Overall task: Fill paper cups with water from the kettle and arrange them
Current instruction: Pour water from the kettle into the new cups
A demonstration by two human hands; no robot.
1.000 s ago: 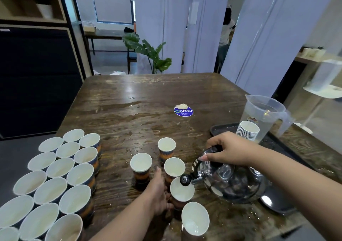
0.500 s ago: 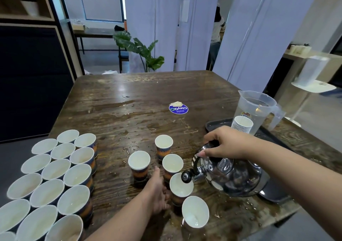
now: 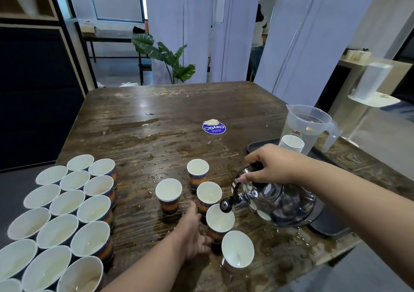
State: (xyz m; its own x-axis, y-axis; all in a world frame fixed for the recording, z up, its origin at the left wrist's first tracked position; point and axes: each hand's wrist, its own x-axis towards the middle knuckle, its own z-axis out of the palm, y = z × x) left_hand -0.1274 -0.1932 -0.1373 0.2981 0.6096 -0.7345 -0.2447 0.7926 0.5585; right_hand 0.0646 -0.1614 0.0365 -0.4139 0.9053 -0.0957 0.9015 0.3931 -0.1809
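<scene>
A block of paper cups (image 3: 67, 215) fills the lower left of the frame. At lower centre the left hand (image 3: 193, 235) seems to curl around a cup (image 3: 220, 222) under the spout. Centre right, the right hand (image 3: 272, 165) grips the tilted kettle (image 3: 277, 204) by its handle.

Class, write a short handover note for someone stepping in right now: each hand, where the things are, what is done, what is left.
Right hand grips the kettle by its handle, spout over the cup being filled.
Left hand grips that cup at its base.
Done: the group of filled cups on the left of the table.
Left: five loose cups in the middle; one nearest the edge looks tilted. Spare cup stack and jug stand on the tray.
</scene>
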